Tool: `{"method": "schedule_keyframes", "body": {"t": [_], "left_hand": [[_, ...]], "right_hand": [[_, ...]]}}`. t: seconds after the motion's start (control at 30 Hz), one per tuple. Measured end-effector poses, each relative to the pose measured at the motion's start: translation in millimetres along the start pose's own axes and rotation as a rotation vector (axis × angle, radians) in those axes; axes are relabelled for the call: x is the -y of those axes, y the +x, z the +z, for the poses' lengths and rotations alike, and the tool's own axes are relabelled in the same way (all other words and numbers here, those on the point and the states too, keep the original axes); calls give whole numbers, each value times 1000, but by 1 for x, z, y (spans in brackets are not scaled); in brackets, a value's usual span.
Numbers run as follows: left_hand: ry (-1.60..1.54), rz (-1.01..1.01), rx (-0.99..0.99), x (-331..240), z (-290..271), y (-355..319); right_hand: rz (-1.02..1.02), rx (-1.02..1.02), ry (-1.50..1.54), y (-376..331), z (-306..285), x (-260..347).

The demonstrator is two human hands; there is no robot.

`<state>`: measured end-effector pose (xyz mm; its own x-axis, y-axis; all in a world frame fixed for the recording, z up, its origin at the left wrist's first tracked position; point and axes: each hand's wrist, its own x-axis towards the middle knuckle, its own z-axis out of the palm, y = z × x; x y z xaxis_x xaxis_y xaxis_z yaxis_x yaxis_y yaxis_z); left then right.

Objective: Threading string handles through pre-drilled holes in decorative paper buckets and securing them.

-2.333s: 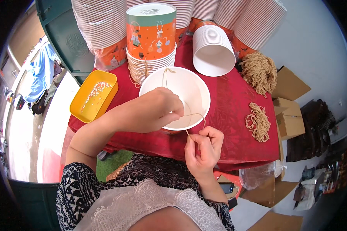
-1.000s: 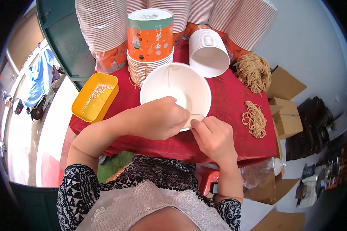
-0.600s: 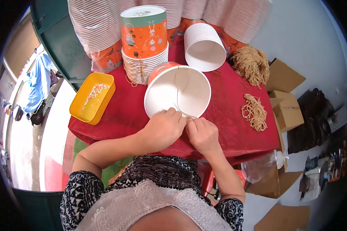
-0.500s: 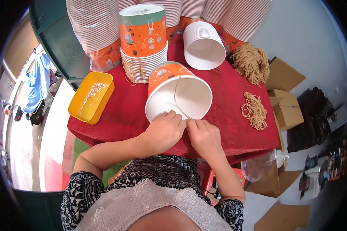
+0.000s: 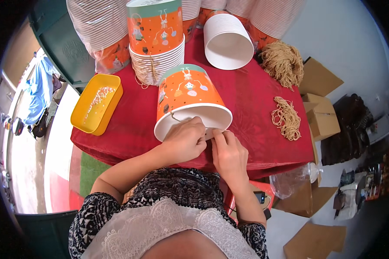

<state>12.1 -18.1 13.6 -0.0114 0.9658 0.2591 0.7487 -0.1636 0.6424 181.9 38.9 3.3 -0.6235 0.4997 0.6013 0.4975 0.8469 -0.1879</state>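
Observation:
An orange and green paper bucket (image 5: 192,91) lies tilted on the red cloth, its white open mouth facing me. A piece of tan string (image 5: 174,115) passes through its wall near the rim on the left. My left hand (image 5: 186,138) is closed at the near rim, its curled fingers partly inside the mouth; what they grip is hidden. Close beside it, my right hand (image 5: 230,152) pinches the near rim with its fingertips. A small loose bundle of tan strings (image 5: 286,118) lies to the right of the bucket.
A yellow tray (image 5: 78,113) with small white and reddish bits stands at left. Behind are a stack of upturned buckets (image 5: 156,67), a white nested stack on its side (image 5: 229,45) and a large string bundle (image 5: 282,64). Cardboard boxes (image 5: 322,121) stand right of the table.
The bucket has turned, so its printed side shows more and the string sits at the left of the rim. My left hand has moved up into the mouth; my right has shifted slightly right.

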Motion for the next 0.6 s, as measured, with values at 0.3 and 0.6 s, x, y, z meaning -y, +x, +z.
{"method": "schedule_keyframes", "body": {"t": [0.3,0.6], "left_hand": [[-207,28,-149,1,23,-1],[-287,-176,-124,-2,24,3]], "right_hand": [[131,12,151,-5,9,2],[134,-10,207,-7,9,-1]]}}
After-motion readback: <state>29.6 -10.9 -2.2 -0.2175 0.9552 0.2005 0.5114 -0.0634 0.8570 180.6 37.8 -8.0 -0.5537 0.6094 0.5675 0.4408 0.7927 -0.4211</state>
